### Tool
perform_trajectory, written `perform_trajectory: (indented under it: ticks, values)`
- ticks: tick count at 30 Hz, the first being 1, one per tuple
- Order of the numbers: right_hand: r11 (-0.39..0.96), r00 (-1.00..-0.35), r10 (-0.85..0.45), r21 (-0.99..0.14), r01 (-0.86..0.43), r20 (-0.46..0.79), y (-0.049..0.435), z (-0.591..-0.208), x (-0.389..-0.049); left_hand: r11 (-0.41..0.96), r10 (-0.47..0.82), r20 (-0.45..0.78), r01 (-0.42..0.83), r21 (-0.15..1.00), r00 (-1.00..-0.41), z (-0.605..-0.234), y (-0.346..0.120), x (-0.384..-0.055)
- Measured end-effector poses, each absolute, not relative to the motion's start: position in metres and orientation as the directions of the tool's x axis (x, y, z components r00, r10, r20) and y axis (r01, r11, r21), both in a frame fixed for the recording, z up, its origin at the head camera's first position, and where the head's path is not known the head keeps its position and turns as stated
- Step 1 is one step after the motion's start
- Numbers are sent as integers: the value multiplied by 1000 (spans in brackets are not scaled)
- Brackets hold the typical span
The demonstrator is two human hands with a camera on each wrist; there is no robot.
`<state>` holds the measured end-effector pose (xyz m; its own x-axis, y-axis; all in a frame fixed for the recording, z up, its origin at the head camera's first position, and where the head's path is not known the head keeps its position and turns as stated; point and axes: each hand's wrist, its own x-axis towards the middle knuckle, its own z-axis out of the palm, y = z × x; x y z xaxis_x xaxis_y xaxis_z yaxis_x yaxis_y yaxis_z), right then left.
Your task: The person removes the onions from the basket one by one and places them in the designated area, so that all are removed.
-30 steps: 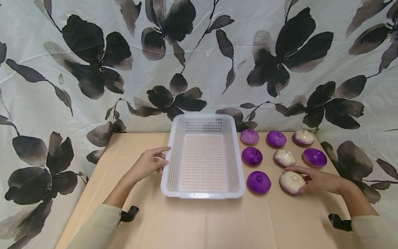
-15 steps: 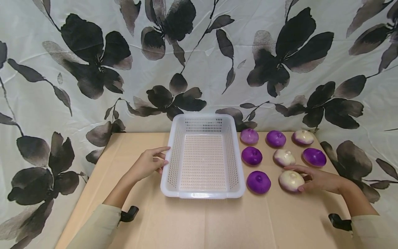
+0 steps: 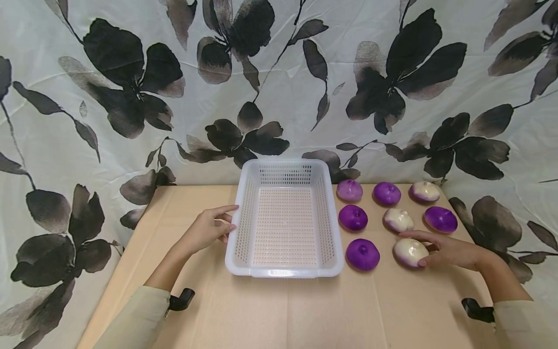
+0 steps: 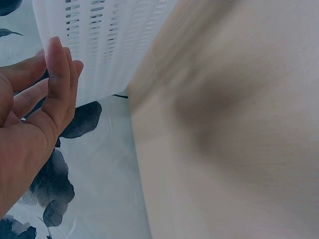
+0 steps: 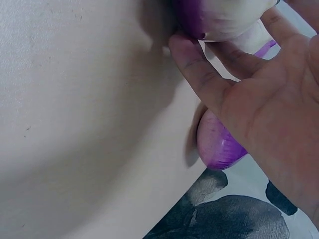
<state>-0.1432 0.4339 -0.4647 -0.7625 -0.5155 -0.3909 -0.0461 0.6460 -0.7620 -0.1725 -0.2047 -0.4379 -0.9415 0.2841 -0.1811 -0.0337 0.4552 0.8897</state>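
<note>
In the head view, my left hand point(image 3: 209, 228) touches the outer left wall of a white perforated plastic basket point(image 3: 285, 272). Its fingers reach out fairly straight against that side, as the left wrist view shows of the hand point(image 4: 47, 97) and basket wall point(image 4: 107, 45). On the right, my right hand point(image 3: 449, 249) holds a white-and-purple turnip point(image 3: 410, 253) between thumb and fingers, at the front of the group. Up close, the hand point(image 5: 269, 94) has its fingertips along the underside of the turnip point(image 5: 229, 20), whose purple side faces left.
Right of the basket, several more round turnips lie in rough rows, some solid purple like the front one point(image 3: 363, 254), others pale like the middle one point(image 3: 398, 220). A light wooden table point(image 3: 279, 315) bears everything. Floral cloth point(image 3: 270, 87) hangs behind it.
The front turnip has turned under my right hand, showing more purple now, and shifted slightly right after a small leftward shift. My left hand and the basket stay put.
</note>
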Motion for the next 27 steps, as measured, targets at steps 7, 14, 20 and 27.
perform_trajectory:
  ticks: [7, 14, 20, 27]
  values:
    - [630, -762, -520, -775, -37, -386, 434, -464, -143, 435, 293, -179, -36, 900, -939, -438, -205, -173]
    - [625, -766, -516, -780, -30, -383, 435, -466, -142, 440, 292, -179, -34, 897, -940, -438, -205, -173]
    - [609, -750, -525, -793, 1, -404, 437, -467, -141, 446, 292, -173, -26, 894, -941, -438, -204, -172]
    - [620, -740, -520, -784, 17, -426, 437, -466, -141, 454, 285, -177, -30, 891, -942, -439, -204, -171]
